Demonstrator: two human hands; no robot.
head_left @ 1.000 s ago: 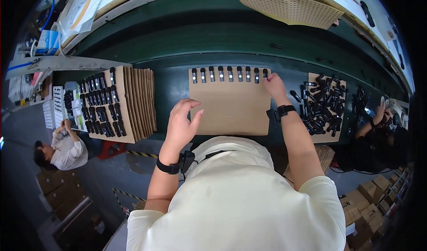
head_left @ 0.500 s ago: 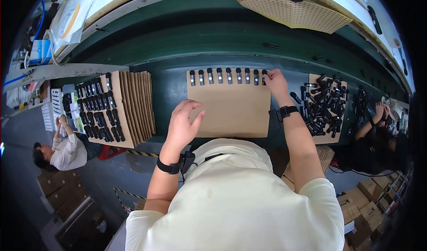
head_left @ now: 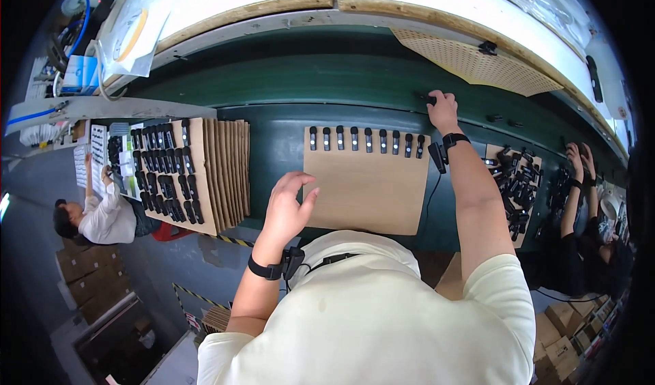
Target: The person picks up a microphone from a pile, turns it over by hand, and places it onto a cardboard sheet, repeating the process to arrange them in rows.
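A sheet of brown cardboard (head_left: 365,194) lies before me, with a row of several small black microphones (head_left: 354,139) along its far edge. My left hand (head_left: 290,204) hovers by the sheet's left edge, fingers curved and apart from the thumb, holding nothing. Stretched out beyond the far right corner, my right hand (head_left: 443,110) pinches a small black microphone (head_left: 430,100) over the dark green belt (head_left: 286,71). That piece is partly covered by the fingers. Black straps with small boxes sit on both wrists.
At left stands a stack of cardboard sheets (head_left: 228,173), rows of microphones (head_left: 164,160) on its face. A jumbled microphone pile (head_left: 518,187) lies at right. More pieces (head_left: 496,118) rest on the belt. A perforated board (head_left: 471,61) leans at the far side. People work at both sides.
My right hand has let go of the microphone at the row's right end and reached farther away to one on the belt. My left hand stays nearly in place; the view has shifted.
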